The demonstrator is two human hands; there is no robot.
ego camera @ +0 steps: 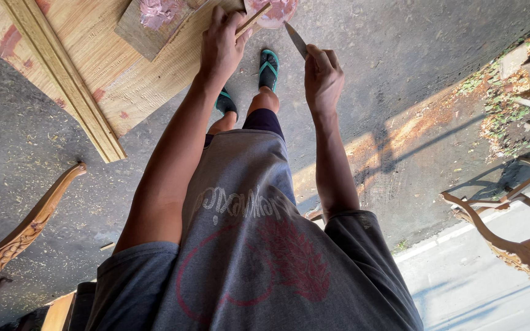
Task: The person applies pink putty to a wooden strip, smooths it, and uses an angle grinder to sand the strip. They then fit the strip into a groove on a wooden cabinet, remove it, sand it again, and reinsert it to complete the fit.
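Left hand [221,43] pinches stick [253,20] — right hand [321,76] grips putty knife [296,40], arms outstretched.

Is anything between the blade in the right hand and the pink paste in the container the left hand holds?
Nothing visible. The right hand holds the putty knife with its tip just beside the container of pink paste, which the left hand steadies at the edge of the wooden panel. Only open air separates blade and rim.

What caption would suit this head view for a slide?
Standing over a wooden panel, the left hand grips a small board of pink filler while the right hand holds a putty knife.
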